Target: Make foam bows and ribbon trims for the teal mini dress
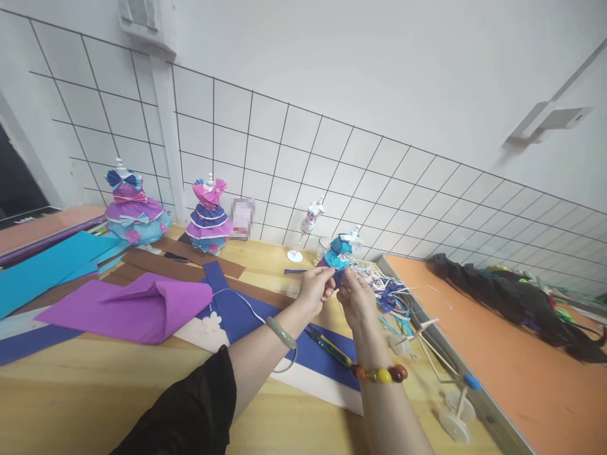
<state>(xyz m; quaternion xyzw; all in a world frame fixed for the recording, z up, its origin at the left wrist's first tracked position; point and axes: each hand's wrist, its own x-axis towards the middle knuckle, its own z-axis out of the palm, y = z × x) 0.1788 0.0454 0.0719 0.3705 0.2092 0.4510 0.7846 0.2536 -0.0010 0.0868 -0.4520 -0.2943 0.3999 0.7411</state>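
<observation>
My left hand (316,290) and my right hand (355,297) meet over the table, fingertips pinched on a small dark blue piece of craft sheet (338,278). Its exact shape is mostly hidden by my fingers. Just behind them stands a small dress form in a teal ruffled outfit (338,251); I cannot tell whether the blue piece touches it. Beneath my forearms lie dark blue sheets (279,311) and a yellow-and-black utility knife (331,351). A folded purple sheet (128,306) is to the left, with a white flower cutout (211,322) beside it.
Two dressed mini mannequins (135,212) (209,218) and a bare dress form (312,218) stand along the wall grid. Scrap strips (386,287) lie to the right, near a wooden-stick cart with plastic wheels (455,423). A metal-edged orange board (474,328) borders the table.
</observation>
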